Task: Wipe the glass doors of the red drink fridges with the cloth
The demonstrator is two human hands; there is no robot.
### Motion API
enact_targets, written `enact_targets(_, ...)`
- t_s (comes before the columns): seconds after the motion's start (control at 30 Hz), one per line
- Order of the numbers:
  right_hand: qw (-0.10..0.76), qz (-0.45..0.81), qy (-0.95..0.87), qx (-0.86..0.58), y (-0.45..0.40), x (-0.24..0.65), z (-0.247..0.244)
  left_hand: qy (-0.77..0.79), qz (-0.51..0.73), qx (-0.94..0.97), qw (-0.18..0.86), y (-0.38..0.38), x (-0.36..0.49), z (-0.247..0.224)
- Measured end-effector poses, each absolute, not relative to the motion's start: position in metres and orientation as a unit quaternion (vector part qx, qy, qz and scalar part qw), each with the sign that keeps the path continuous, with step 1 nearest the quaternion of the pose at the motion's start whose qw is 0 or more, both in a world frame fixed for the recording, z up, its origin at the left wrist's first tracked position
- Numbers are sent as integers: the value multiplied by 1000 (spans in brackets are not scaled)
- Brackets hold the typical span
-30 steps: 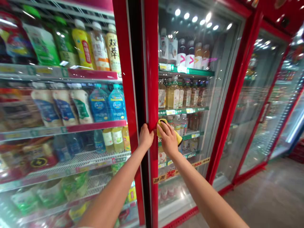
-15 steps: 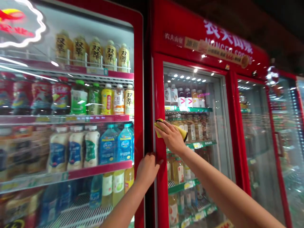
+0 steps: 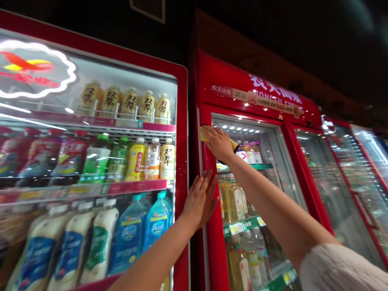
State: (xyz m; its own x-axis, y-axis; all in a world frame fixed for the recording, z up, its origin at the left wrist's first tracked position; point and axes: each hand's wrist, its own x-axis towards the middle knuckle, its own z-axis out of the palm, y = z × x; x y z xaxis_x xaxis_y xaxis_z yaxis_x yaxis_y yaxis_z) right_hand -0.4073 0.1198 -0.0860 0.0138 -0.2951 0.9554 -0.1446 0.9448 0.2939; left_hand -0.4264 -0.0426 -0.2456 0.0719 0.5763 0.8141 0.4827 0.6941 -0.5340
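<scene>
Blue-capped bottles (image 3: 157, 220) stand in the left cooler. Beside the dark gap, the left hand (image 3: 194, 202), fingers loosely spread, is against the red door frame (image 3: 215, 254); the right hand (image 3: 218, 142), gripping the yellow cloth (image 3: 204, 135), has moved up near the frame's top. Shelved drinks (image 3: 235, 196) lie behind glass.

Lit scalloped sign (image 3: 34, 68), shelved blue bottles (image 3: 157, 221), overhead grille (image 3: 149, 8)

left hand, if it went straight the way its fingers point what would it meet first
Likely the red door frame on its right: the left hand points up and towards it, fingertips very near or already touching, though depth is unclear.
</scene>
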Motion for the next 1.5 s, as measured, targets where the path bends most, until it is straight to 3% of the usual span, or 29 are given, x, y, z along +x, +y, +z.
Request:
enact_targets(0.13, 740, 59, -667, 62, 129, -417, -112, -674, 29, -376, 635, -44, -431, -228)
enact_targets(0.27, 731, 12, -663, 161, 132, -421, -155, -664, 19, -384, 641, -55, -433, -234)
enact_targets(0.37, 722, -9, -658, 214, 135, -421, -133, -652, 30, -408, 639, -57, -431, -229)
enact_targets(0.53, 744, 32, -649, 154, 149, -429, -81, -649, 20, -409, 641, -40, -428, -207)
enact_targets(0.63, 777, 94, -616, 92, 155, -439, -104, -648, 9, -389, 654, -32, -430, -203)
enact_targets(0.77, 762, 44, -626, 161, 156, -444, -133, -644, -4, -353, 678, -22, -434, -199)
enact_targets(0.97, 732, 3, -648, 210, 186, -439, -69, -646, 2, -323, 692, 8, -433, -168)
enact_targets(1.13, 780, 74, -613, 106, 219, -453, -106, -658, -15, -298, 691, 20, -432, -169)
enact_targets(1.23, 775, 41, -611, 155, 210, -454, -129, -657, -16, -290, 695, 21, -430, -175)
enact_targets(1.37, 735, -1, -641, 220, 202, -445, -97, -659, -12, -268, 703, 27, -427, -170)
enact_targets(1.5, 754, 53, -632, 171, 234, -448, -84, -666, 11, -266, 697, 37, -425, -164)
